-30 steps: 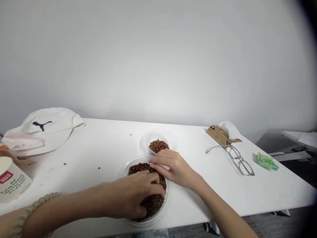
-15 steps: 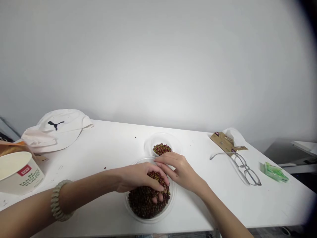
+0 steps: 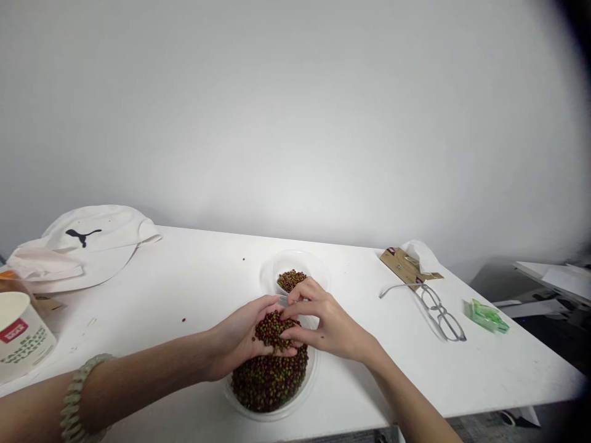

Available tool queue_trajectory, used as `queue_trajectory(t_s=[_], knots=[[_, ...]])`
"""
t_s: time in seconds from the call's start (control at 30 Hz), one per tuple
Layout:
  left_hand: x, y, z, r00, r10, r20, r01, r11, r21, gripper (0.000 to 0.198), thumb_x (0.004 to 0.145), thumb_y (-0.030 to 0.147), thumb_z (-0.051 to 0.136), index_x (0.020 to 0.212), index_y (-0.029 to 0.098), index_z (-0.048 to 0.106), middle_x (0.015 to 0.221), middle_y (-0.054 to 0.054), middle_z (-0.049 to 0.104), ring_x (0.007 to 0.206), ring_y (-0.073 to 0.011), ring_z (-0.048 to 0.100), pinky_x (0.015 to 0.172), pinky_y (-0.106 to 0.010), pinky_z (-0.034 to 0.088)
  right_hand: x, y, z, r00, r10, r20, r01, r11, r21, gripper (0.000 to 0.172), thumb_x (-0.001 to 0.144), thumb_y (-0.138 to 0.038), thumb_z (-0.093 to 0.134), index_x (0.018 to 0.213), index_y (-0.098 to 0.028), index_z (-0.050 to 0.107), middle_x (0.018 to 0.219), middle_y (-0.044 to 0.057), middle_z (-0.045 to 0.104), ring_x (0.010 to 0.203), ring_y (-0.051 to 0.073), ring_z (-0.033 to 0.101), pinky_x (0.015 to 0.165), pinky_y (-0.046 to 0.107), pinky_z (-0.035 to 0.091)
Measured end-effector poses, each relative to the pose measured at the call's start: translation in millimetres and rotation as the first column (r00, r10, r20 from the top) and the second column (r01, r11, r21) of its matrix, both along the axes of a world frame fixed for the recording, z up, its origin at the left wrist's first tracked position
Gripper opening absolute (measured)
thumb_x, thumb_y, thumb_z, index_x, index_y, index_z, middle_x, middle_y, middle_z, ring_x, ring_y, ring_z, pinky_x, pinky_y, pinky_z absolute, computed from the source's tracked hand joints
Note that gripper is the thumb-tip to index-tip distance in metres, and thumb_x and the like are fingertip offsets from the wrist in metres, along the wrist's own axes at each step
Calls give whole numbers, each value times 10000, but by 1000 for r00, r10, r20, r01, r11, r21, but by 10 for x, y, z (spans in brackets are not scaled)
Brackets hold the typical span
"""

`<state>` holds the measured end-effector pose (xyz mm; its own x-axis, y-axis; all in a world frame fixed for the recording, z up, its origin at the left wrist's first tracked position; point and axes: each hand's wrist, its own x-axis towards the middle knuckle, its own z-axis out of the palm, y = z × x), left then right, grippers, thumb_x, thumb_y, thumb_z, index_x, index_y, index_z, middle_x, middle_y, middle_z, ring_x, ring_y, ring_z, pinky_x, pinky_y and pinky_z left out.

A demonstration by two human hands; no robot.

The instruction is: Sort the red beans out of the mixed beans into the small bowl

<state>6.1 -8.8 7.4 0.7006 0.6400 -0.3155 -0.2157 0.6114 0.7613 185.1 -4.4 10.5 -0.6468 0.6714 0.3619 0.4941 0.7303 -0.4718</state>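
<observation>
My left hand [image 3: 235, 335] is palm up, cupped around a handful of small red and green beans [image 3: 272, 329]. It sits over a clear round bowl [image 3: 314, 375] that holds a larger heap of the same mixed beans [image 3: 268, 384]. Reaching in from the right, my right hand [image 3: 323, 317] has its thumb and fingertips bent in a pinch at the beans in the left palm. Any bean between those tips is too small to make out. Just behind is a second clear bowl [image 3: 316, 264] with a smaller pile of beans [image 3: 292, 280].
On the white table [image 3: 351, 394], a white cap [image 3: 111, 237] and a paper tub [image 3: 25, 344] stand at left. Glasses [image 3: 438, 311], a tissue pack [image 3: 406, 266] and a green wrapper [image 3: 487, 315] lie at right. A stray bean [image 3: 183, 320] is left of the bowls.
My left hand has come up out of the bean heap and turned palm up with a handful. My right hand has moved from the bowl's rim to those beans. The view has shifted slightly right.
</observation>
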Motion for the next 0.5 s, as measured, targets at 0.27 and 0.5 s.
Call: queue_trajectory(t_s=[0.27, 0.5], knots=[[18, -1, 9, 999, 4, -49, -3, 1000, 29, 281, 787, 381, 407, 815, 153, 569, 801, -32, 604, 841, -161, 580, 866, -353, 435, 5, -18, 47, 996, 80, -51, -81, 996, -33, 53, 799, -210, 576, 824, -208, 624, 840, 18, 577, 848, 152, 489, 747, 300, 440], [1, -6, 21, 998, 7, -65, -7, 1000, -6, 326, 797, 401, 393, 856, 131, 566, 816, -66, 608, 843, -184, 578, 868, -366, 435, 125, 157, -4, 922, -244, -302, 295, 946, 134, 97, 829, -253, 531, 791, -206, 608, 773, 34, 582, 774, 176, 519, 695, 329, 435]])
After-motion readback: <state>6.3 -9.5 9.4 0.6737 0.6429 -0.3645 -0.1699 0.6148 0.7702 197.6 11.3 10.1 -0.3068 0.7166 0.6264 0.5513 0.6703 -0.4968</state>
